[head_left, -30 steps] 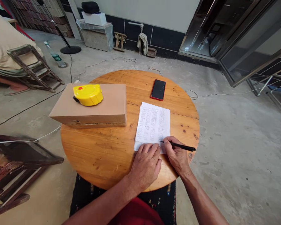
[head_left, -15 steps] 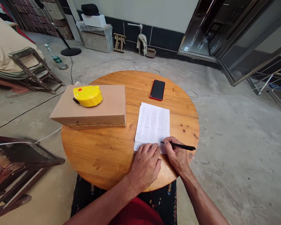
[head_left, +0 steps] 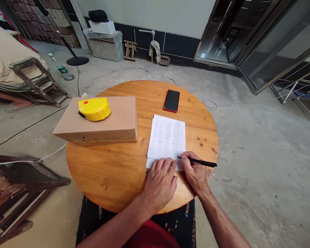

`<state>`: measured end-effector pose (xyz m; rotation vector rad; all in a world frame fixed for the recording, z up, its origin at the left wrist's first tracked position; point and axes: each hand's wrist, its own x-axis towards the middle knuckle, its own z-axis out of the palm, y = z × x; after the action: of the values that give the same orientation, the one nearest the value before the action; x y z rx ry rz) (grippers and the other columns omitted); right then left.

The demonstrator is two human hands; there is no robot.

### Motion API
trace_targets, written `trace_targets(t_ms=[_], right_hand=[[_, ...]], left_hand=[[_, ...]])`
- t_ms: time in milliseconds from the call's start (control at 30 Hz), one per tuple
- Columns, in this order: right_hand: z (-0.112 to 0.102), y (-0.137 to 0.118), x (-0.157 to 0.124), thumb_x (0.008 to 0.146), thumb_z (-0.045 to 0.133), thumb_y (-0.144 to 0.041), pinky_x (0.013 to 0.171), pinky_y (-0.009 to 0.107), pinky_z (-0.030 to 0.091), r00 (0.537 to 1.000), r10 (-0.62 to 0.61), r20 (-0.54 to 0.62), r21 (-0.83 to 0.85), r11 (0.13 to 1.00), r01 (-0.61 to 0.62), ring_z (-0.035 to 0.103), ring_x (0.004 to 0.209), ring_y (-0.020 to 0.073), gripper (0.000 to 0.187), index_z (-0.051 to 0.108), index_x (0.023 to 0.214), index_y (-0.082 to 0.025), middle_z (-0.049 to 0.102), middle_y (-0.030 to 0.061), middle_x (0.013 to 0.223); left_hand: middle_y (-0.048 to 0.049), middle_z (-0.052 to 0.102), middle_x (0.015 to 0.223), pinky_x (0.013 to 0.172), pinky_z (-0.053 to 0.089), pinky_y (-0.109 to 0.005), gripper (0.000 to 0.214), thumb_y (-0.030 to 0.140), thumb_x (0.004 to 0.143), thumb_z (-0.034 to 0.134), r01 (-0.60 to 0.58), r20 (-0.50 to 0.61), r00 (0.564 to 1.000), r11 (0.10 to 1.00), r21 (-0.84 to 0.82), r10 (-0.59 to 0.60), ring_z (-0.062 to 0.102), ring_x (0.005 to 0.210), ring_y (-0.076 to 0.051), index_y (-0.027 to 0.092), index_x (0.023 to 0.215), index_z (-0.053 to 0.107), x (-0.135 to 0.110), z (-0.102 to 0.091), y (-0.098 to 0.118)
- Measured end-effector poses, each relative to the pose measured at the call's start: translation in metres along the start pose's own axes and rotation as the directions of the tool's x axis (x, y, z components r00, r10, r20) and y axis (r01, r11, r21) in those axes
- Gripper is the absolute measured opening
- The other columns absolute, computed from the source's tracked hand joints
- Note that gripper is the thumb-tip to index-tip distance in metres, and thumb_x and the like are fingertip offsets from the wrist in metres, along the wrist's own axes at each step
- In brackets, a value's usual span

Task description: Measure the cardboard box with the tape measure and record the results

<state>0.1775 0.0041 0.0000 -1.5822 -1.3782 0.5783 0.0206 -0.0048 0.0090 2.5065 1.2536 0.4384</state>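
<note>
A white sheet of paper (head_left: 166, 136) with columns of small handwriting lies on a round wooden table (head_left: 105, 172), with more paper under its lower edge. My left hand (head_left: 160, 182) rests flat, its fingertips on the bottom of the paper. My right hand (head_left: 195, 172) is closed round a black pen (head_left: 203, 162), whose tip is at the paper's lower right. The pen's back end points right. Beyond the paper lies a phone (head_left: 172, 100) with a red edge, its screen dark.
On the table's left stands a cardboard box (head_left: 105, 127) with a yellow tape measure (head_left: 95, 109) on top. Cables cross the floor. A wooden chair (head_left: 23, 186) is at the left, a plastic bottle (head_left: 63, 70) farther back. At the right is a glass door (head_left: 276, 44).
The view has shifted slightly, so table and objects appear a little lower and to the left. Both hands keep their places at the paper, and the pen is still held.
</note>
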Motion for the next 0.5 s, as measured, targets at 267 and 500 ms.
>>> trace_targets(t_ms=[267,500], right_hand=[[0.0011,0.0015,-0.0005,0.091,0.05,-0.027,0.051,0.024,0.038,1.0,-0.03,0.009,-0.025,0.999,0.03,0.047,0.053,0.0112,0.019,0.06,0.077,-0.018,0.053,-0.0028,0.062],[-0.0002,-0.0001,0.0004,0.09,0.05,-0.026,0.053,0.024,0.039,0.998,-0.05,0.035,-0.067,0.996,0.052,0.049,0.056,0.0122,0.02,0.061,0.075,-0.018,0.055,-0.0016,0.064]], left_hand=[[-0.0079,0.055,0.129,0.099,0.037,-0.045,0.042,0.023,0.09,0.051,-0.009,-0.024,1.0,1.0,0.015,0.009,0.045,0.113,-0.027,0.015,0.131,0.049,-0.0008,0.0023,-0.0002],[-0.0082,0.055,0.129,0.099,0.038,-0.046,0.042,0.024,0.091,0.051,-0.011,-0.024,1.0,1.0,0.017,0.011,0.045,0.114,-0.027,0.014,0.131,0.049,-0.0011,0.0016,-0.0001]])
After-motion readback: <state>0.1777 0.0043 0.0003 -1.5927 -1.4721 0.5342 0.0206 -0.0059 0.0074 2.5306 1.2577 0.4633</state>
